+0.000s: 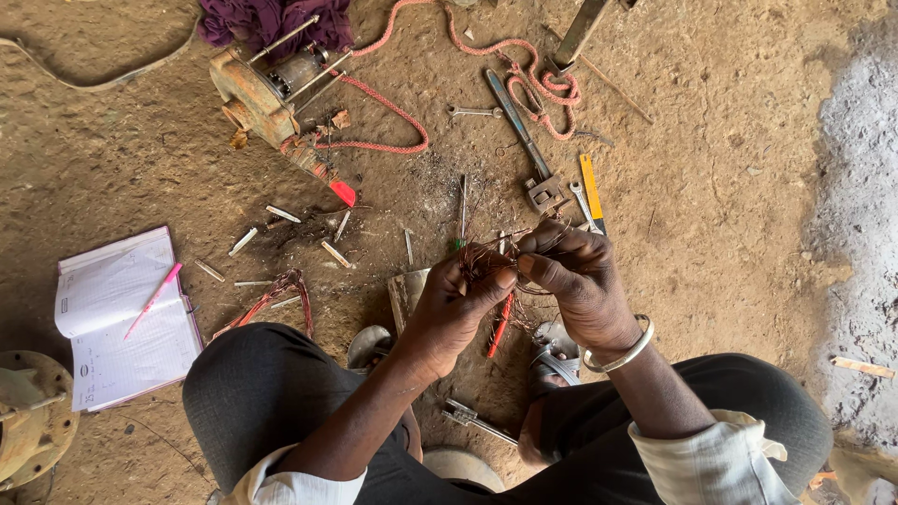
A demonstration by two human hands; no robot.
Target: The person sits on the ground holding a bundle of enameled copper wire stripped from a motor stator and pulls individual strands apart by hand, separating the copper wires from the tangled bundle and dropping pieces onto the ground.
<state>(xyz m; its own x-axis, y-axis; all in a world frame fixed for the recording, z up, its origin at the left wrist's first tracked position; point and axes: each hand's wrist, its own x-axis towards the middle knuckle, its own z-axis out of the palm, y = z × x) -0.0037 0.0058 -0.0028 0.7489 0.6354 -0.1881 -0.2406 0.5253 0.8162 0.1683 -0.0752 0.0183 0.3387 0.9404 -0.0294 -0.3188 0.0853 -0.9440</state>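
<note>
Head view: person squats on dirt floor (730, 215), both hands up betw. knees so work stays close to eyes. Left hand (456, 304) and right hand (582, 281): fingers pinched shut on tangle of copper wire (486, 257), just above floor. Pipe wrench (524, 140), spanners, notebook (126, 318), rusty motor (267, 84) strewn within reach. Bare earth, outdoors-ish.

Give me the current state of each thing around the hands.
Copper wire bundle: tangled, pinched by both hands.
Left hand: closed on the wire.
Right hand: closed on the wire.
Notebook: lying open, pink pen on its page.
Motor housing: on its side, rods exposed.
Pipe wrench: flat on the ground.
</note>
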